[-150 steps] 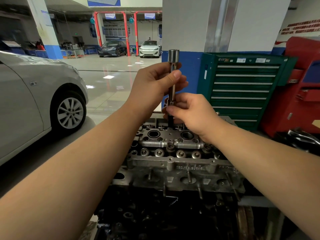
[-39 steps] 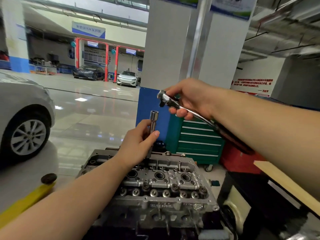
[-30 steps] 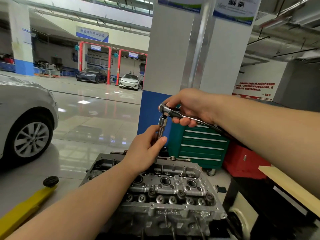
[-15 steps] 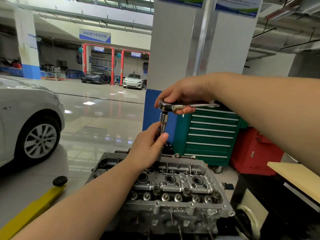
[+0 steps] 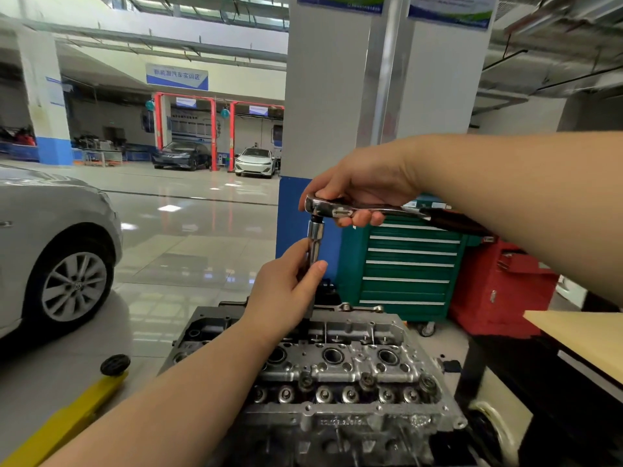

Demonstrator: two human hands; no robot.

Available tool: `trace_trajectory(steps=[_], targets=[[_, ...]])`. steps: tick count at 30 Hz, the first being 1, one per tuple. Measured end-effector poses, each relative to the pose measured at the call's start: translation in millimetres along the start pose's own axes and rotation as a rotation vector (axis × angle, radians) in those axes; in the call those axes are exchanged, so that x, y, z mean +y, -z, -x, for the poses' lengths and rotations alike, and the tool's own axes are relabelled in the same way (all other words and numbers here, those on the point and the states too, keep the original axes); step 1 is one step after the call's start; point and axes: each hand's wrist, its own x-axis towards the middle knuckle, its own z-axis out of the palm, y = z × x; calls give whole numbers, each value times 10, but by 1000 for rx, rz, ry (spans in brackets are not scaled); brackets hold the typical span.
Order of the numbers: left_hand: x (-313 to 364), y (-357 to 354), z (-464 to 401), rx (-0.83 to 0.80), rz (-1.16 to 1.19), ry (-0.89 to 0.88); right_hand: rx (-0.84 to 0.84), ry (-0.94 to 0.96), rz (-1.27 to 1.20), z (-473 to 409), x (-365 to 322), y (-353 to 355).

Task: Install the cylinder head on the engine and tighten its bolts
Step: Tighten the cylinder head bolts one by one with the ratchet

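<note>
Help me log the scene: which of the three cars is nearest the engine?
The silver car at the left edge, only partly in frame; the dark car and white car stand far back.

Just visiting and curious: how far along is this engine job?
Done: the cylinder head sits on the engine. In hand: the right hand holds a ratchet on the socket extension, which the left hand steadies. Left: tightening the bolts.

- Bright, even overhead light; glare patches on glossy floor point(image 5: 188, 210).
- Wide-angle bend at edges; pillar point(image 5: 340, 96) leans.
- Top-right ceiling point(image 5: 556, 35) & forearms motion-blurred; centre fairly sharp.
</note>
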Motion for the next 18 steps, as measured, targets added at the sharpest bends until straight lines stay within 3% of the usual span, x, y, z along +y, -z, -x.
trace_trajectory(steps=[12, 18], targets=[[56, 14, 5, 5, 1, 26, 192, -88, -155, 46, -30, -214], [63, 11, 10, -4, 67, 58, 102, 82, 150, 75, -1, -121]])
